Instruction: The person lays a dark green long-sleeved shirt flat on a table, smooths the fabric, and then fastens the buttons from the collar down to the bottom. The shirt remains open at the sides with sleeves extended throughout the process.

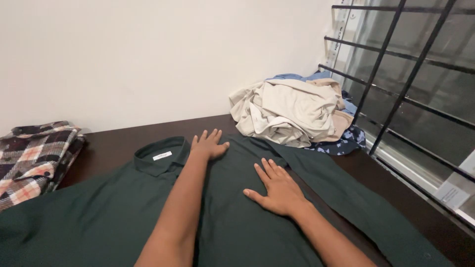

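Observation:
A dark green collared shirt (99, 217) lies spread flat on a dark wooden table (114, 141), its collar (161, 157) pointing toward the wall. My left hand (209, 144) rests palm down on the shirt just right of the collar, fingers spread. My right hand (277, 188) lies flat on the shirt's body further right and nearer to me, fingers apart. Neither hand holds anything.
A heap of crumpled beige, blue and patterned clothes (292, 111) sits at the table's far right corner. A folded plaid cloth (32, 158) lies at the left edge. A black metal window grille (396, 84) stands along the right side. A white wall is behind.

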